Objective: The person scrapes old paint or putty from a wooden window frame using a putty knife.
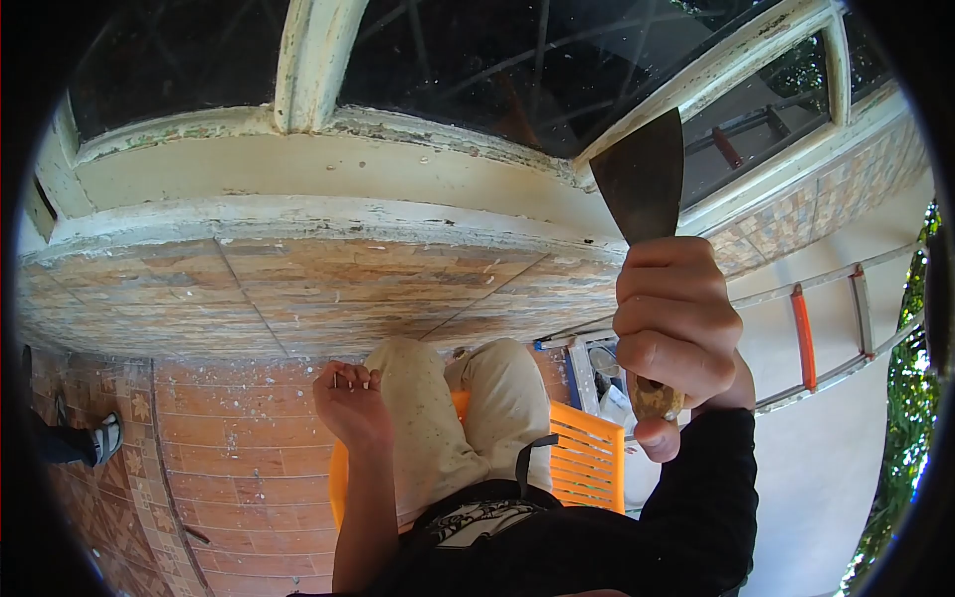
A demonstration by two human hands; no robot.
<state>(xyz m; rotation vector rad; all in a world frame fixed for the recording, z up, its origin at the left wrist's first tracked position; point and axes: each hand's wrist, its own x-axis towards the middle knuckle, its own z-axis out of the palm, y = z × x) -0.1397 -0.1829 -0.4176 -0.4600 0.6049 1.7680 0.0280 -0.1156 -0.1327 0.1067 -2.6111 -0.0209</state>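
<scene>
My right hand [678, 316] is closed around the worn wooden handle of a putty knife [642, 184], its wide dark blade pointing up. In this view the blade overlaps the glass and the corner of the white window frame [587, 171], whose paint is chipped and flaking. Beside my knee, my left hand [350, 406] rests palm up with fingers loosely curled and slightly apart, holding nothing. Light trousers [413, 408] cover my legs, and paint specks dot them.
I sit on an orange plastic chair [587, 453] facing a stone-patterned tiled wall [348, 289]. Paint flakes litter the tiled floor [244, 438]. A ladder [804, 338] stands at the right, near a container of items [602, 373]. At the far left is another person's sandalled foot [107, 438].
</scene>
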